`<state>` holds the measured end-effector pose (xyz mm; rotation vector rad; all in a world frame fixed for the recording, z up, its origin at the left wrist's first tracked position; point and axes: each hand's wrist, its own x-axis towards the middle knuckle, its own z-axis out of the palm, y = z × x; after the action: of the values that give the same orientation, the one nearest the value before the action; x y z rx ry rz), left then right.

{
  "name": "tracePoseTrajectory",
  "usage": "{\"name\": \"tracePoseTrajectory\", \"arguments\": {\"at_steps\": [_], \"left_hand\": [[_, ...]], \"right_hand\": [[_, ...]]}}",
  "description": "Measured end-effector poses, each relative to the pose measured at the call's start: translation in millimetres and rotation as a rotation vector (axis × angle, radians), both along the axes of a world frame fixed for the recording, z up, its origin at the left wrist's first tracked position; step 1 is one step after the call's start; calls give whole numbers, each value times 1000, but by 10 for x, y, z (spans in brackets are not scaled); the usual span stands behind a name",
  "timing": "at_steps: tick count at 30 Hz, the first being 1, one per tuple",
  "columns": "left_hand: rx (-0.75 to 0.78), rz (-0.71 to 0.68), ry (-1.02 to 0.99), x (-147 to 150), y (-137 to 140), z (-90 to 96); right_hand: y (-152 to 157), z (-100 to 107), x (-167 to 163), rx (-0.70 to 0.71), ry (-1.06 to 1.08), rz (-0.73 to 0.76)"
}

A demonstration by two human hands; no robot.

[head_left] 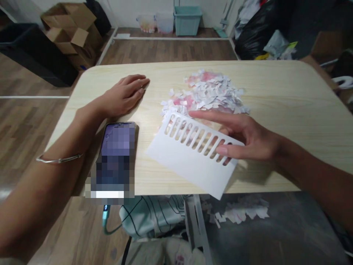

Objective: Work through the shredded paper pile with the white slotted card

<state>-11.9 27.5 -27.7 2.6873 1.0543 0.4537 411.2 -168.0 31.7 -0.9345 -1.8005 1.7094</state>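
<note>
My right hand [245, 136] grips the right end of a white slotted card [190, 162] between thumb and fingers. A row of long rounded openings runs along the card's upper part, and its lower corner reaches the table's near edge. Just beyond the card lies a heap of small white and pink paper scraps [212, 92], partly covered by it. On the left side of the table my left hand [125, 94] rests palm down with fingers stretched out, holding nothing. Nearest to that hand is a phone [118, 151] with its screen lit and partly blurred out.
A cable [106, 221] hangs from the phone past the front edge of the wooden table [275, 88]. Below, an open drawer [261, 243] contains more paper scraps. A black bin [35, 51] and cardboard boxes [71, 33] stand at left; a teal tub [188, 22] is behind.
</note>
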Motion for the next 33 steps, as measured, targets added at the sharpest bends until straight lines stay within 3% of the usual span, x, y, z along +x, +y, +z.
{"name": "tracePoseTrajectory", "arguments": {"at_steps": [1,6,12,14,16,18,21,26,33], "left_hand": [[2,-3,-12,-12,19,-16],[-23,-18,-28,-48,69,-53],[-76,34,-81,1,13,-48],[-81,47,-71,30,-20,-30],[-71,63,-51,56,-54,-11],[-58,80,-43,73,-82,0],[-28,80,-40,82,-101,7],[-32,73,-9,112,-128,50],[-21,73,-9,107,-125,34]], "right_hand": [[44,-7,15,49,1,82],[156,26,-31,201,-34,190],[159,-3,-21,344,-54,181],[124,-15,-10,269,-72,173],[50,-11,-17,107,-36,131],[-43,2,-32,-75,59,27],[-110,17,-27,-198,159,-144],[-6,29,39,-125,121,-61],[-72,-19,11,30,65,-103]]}}
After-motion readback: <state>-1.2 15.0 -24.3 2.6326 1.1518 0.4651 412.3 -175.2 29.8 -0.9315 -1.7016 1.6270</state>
